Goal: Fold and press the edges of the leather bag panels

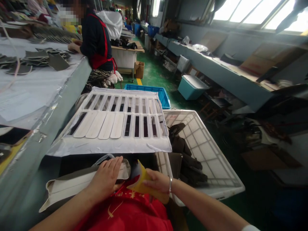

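My left hand (107,175) lies on a long dark piece with a cream inner face (69,189) in front of me, its fingers pressed together over the far end. A curved yellow piece (141,184) is in my right hand (157,183), which wears a silver bangle. Beyond my hands stands a white slotted rack (115,146), with several cream rounded strips (104,125) lying side by side on its slots. My red apron (125,213) is below the yellow piece.
A white plastic crate (207,154) with dark items (181,154) is at the right. Behind the rack is a blue crate (166,98). A worktable (60,93) runs along the left, where a person in a red apron (99,41) works. A teal box (190,89) stands farther off.
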The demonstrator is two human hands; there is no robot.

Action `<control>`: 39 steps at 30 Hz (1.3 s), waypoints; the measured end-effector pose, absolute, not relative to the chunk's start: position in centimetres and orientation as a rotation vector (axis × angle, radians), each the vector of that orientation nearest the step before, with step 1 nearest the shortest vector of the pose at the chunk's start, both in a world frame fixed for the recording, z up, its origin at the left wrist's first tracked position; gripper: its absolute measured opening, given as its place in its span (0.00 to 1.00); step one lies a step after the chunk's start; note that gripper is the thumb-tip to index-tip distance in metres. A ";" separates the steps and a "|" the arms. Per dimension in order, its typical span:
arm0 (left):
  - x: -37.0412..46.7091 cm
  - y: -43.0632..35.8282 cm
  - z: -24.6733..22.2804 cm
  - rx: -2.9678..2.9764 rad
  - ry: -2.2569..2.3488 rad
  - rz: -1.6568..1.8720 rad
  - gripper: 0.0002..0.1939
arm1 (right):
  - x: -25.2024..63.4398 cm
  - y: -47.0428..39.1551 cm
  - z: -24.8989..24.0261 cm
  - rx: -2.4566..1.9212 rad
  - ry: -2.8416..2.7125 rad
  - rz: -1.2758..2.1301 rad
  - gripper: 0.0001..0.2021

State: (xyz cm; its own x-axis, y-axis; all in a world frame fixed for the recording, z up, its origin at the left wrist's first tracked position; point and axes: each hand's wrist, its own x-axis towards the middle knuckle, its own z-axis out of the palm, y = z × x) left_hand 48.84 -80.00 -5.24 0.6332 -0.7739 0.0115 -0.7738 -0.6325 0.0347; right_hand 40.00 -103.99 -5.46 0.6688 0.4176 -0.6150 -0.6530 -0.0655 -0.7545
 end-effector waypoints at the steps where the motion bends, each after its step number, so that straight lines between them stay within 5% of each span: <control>1: 48.7 -80.0 -5.2 2.816 -1.322 -0.006 0.35 | 40.9 -104.0 -5.0 -1.453 0.126 0.910 0.13; 10: 48.6 -80.0 -4.8 2.808 -1.268 -0.081 0.32 | 47.2 -101.8 -2.5 -1.858 -0.196 1.097 0.10; 22: 49.0 -79.2 -5.0 2.664 -1.233 0.014 0.47 | 46.6 -101.4 -4.4 -1.553 -0.007 1.252 0.14; 39: 49.5 -78.3 -5.5 2.626 -1.361 0.070 0.44 | 46.1 -99.3 -4.8 -1.410 0.180 1.162 0.10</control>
